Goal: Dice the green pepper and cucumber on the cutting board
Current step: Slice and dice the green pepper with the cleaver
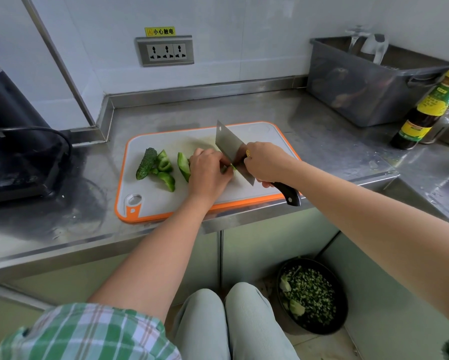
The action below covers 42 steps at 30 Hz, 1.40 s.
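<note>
The right hand (266,165) is wrapped round the cleaver (229,144) where blade meets handle, with the edge down on the cutting board (150,141). The left hand (209,175), fingers curled, pins a small green strip (233,166) beside the blade. It is probably pepper, though mostly hidden. To the left lie the green pepper pieces (166,170), glossy, curved and likely to rock, so best pressed flat. The cucumber (146,163), farthest left, looks firm and knobbly and would roll unless steadied mid-length. The board's near edge sits close to the counter lip (257,216); open room lies on its far and right parts.
</note>
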Motion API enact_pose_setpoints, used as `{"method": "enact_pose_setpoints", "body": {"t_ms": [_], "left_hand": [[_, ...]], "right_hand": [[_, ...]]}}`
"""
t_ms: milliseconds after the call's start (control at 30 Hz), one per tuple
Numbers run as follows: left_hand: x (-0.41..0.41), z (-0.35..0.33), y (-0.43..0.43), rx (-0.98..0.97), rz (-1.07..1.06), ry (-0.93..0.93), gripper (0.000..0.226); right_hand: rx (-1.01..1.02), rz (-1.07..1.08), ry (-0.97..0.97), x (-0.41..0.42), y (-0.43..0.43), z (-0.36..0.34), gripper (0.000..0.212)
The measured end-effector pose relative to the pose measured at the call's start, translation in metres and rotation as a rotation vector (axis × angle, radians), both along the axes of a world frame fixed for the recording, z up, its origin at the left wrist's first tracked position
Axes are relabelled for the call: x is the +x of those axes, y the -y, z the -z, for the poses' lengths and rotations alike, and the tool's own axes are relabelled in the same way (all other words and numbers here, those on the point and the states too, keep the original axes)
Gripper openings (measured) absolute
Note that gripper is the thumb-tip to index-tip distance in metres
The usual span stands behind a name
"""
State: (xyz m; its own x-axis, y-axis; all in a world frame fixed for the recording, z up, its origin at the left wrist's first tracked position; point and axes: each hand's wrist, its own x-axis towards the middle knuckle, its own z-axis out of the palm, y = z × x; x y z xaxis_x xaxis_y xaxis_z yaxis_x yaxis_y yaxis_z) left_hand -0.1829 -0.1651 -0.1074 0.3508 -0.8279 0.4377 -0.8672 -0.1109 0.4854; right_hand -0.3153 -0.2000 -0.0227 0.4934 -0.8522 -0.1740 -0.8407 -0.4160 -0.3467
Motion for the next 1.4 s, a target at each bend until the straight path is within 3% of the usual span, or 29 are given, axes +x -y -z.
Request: {"method": "enact_pose_setpoints", "body": {"t_ms": [367, 567, 667, 767, 867, 967, 1400], "left_hand": [[-0.006, -0.009, 0.005, 0.080, -0.032, 0.153, 0.012], [-0.019, -0.016, 0.018, 0.152, -0.029, 0.190, 0.017], [-0.016, -0.014, 0.017, 0.135, -0.018, 0.187, 0.024], [-0.010, -0.013, 0.008, 0.079, -0.020, 0.260, 0.034], [-0.006, -0.010, -0.001, 0.019, -0.032, 0.331, 0.023], [-0.007, -0.008, -0.005, 0.009, -0.053, 0.286, 0.013], [-0.017, -0.011, 0.005, 0.011, -0.084, 0.190, 0.008]], "right_hand": [[0.020, 0.034, 0.068, -0.004, 0.012, 0.013, 0.025], [-0.011, 0.122, 0.085, -0.025, 0.031, 0.016, 0.009], [-0.009, 0.110, 0.106, -0.027, 0.034, 0.017, 0.021], [-0.011, 0.093, 0.124, -0.025, 0.033, 0.012, 0.019], [-0.005, 0.064, 0.115, -0.022, 0.028, 0.004, 0.010], [0.011, 0.035, 0.065, -0.020, 0.022, 0.002, 0.010], [-0.029, 0.000, -0.024, -0.012, 0.016, 0.004, 0.009]]}}
